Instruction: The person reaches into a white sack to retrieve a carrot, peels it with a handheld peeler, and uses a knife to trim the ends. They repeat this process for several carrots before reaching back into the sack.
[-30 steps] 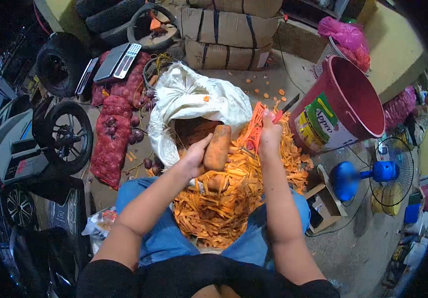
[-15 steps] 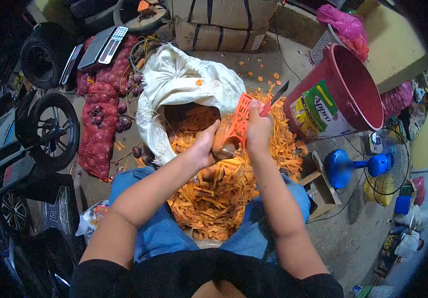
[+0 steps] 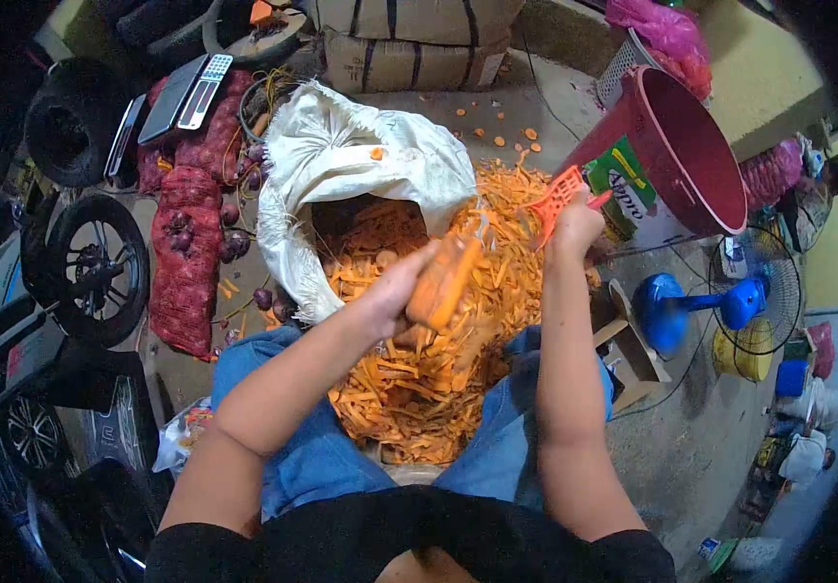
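My left hand (image 3: pixel 401 291) is closed round a thick carrot (image 3: pixel 446 291) above the pile; its near side is bright orange and slightly blurred. Up and to the right, my right hand (image 3: pixel 577 231) grips an orange-red plastic peeler (image 3: pixel 555 202) with a perforated body, apart from the carrot. A red piece sticks out beside the right fingers; no knife blade is discernible there. Carrot peelings (image 3: pixel 409 389) are heaped between my knees and beyond. Behind the left hand, a white woven sack (image 3: pixel 292 214) lies with its mouth toward me, carrots and peelings inside.
A large red bucket (image 3: pixel 623 126) leans at the right, near a blue fan (image 3: pixel 662 311) and an opened cardboard box (image 3: pixel 632 355). Red net bags of onions (image 3: pixel 186 282) lie left, with a scale (image 3: pixel 186 97) on top. Motorcycle wheels (image 3: pixel 98 262) stand farther left.
My right hand has moved right and up with the peeler, away from the carrot. The carrot now shows a bright orange side. The dark knife blade seen earlier beside the right hand is no longer visible.
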{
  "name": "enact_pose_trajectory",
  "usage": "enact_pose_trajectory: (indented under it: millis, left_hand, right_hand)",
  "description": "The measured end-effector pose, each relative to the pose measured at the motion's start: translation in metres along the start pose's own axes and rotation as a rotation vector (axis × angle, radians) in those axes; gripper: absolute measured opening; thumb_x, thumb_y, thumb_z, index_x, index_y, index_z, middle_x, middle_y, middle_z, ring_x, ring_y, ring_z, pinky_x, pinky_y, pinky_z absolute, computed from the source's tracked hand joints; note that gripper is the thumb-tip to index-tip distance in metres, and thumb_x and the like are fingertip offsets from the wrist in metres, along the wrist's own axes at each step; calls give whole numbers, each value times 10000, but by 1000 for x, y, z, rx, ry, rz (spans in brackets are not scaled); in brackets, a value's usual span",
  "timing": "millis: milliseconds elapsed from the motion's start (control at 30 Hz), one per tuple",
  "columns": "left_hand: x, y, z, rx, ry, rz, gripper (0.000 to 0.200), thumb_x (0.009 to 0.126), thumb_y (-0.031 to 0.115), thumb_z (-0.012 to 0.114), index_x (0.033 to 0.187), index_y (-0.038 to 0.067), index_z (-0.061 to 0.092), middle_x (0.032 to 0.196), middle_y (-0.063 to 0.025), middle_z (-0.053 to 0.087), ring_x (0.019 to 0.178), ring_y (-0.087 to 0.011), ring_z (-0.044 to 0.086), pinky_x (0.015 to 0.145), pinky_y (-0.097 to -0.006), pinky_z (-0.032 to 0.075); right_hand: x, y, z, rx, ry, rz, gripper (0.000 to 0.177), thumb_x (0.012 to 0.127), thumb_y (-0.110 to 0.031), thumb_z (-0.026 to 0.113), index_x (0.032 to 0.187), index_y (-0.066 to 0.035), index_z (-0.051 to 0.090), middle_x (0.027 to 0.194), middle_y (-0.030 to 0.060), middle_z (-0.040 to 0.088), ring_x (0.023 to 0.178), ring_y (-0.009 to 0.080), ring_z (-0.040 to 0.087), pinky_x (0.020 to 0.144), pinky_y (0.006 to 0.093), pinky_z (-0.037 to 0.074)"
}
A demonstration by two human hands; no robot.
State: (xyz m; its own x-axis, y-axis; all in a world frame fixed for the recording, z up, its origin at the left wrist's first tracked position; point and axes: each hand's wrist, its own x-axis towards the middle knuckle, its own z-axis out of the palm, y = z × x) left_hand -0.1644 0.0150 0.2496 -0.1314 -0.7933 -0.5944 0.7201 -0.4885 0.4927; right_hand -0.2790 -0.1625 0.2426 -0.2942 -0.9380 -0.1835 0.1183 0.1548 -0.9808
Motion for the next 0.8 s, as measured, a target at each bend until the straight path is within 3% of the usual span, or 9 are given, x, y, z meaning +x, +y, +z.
enact_pose_trajectory:
  millis: [100,167,267,367,433,500,533,633,800]
  left_hand:
    - [23,2,-19,-163,51,116,389,843,358,270,1043,69,436,949,-68,527,804,-175,536,706,-304,447]
    - [28,1,-19,-157,75,120,379,844,355,263,1005,68,452,852,-73,536,708,-181,539,637,-300,458]
    - [24,-2,-10,-90,94,122,373,850,343,246,978,71,466,771,-74,543,626,-173,540,581,-286,463]
    - [13,-5,1,67,76,122,371,855,329,235,1009,72,455,819,-66,539,659,-146,536,612,-262,452]
    - [0,-3,13,242,49,71,370,857,316,248,1063,65,425,909,-61,524,718,-125,533,654,-233,437]
    - [2,-6,12,201,7,78,390,851,332,267,1064,44,423,943,-81,520,769,-138,533,685,-252,438]
    - [3,-7,12,154,-33,93,414,844,347,287,1064,24,422,978,-101,515,820,-152,533,715,-270,438]
    - [17,-1,-7,19,10,70,391,843,339,296,1081,51,408,1009,-81,501,846,-163,524,751,-281,421]
    - [30,0,-10,-123,57,146,373,834,362,310,1039,86,454,932,-46,535,787,-151,539,675,-283,450]
  right_hand:
    - [-43,-2,14,173,-304,-71,222,797,-203,460,718,0,504,614,12,486,513,90,423,481,254,361]
    - [-63,24,15,-118,-400,-347,212,803,-189,454,714,-1,495,614,10,481,547,82,425,502,235,356]
    - [-94,18,9,-260,-572,-440,230,804,-200,430,743,11,498,582,76,486,552,137,452,515,301,364]
    - [-55,38,14,-290,-322,-637,251,792,-195,436,672,20,481,590,132,499,547,212,471,520,327,364]
    - [-4,29,7,-412,-56,-567,250,780,-178,450,669,43,486,611,147,513,553,245,475,529,338,367]
    - [20,21,-2,-392,85,-240,244,774,-171,459,687,55,493,633,135,530,570,237,486,545,340,376]
    - [18,22,-3,-392,88,-238,244,774,-171,459,687,55,493,633,135,530,570,237,486,545,340,376]
    - [-46,-12,10,48,-262,-177,224,801,-170,431,729,33,488,665,71,522,581,171,480,536,316,378]
    - [-91,13,12,-193,-526,-373,219,802,-169,428,696,16,475,591,68,487,527,144,425,512,289,363]
